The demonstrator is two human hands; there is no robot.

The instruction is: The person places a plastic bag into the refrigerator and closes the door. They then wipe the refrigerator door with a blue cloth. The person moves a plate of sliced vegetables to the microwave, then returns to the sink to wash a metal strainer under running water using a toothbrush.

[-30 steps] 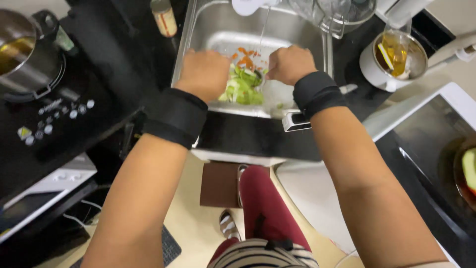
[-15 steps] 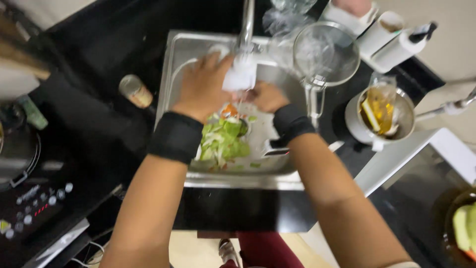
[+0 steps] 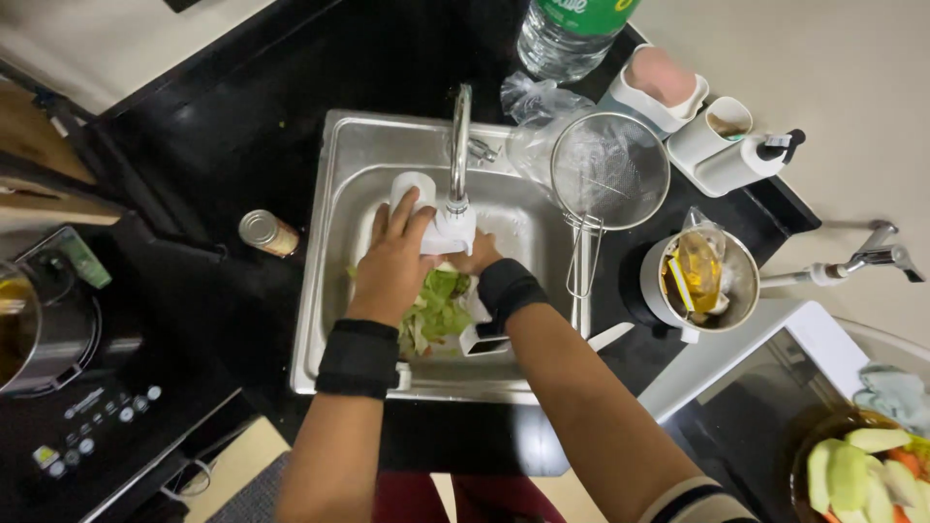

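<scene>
Green leaves [image 3: 438,305] fill the middle of the steel sink [image 3: 334,291], heaped under the white spout head of the tap [image 3: 458,169], and both hands are down among them. The left hand [image 3: 395,261] lies flat over the near-left part of the heap, fingers spread and loose, their tips close to a white cup [image 3: 413,189] standing at the far side of the basin. The right hand [image 3: 477,254] is tucked beneath the spout head; whether it is closed on the leaves or merely resting there, I cannot tell, since the spout hides its fingers. A white grater-like tool [image 3: 480,334] lies in the basin by the right wrist.

Compared with a moment ago, the hands have drawn closer together and further in under the tap, so the washing looks well under way, I'd judge. The view has also shifted: a wire strainer [image 3: 608,169] to the right of the sink and a small tin can [image 3: 268,232] on the black counter [image 3: 242,145] to the left now sit plainly in sight.
</scene>
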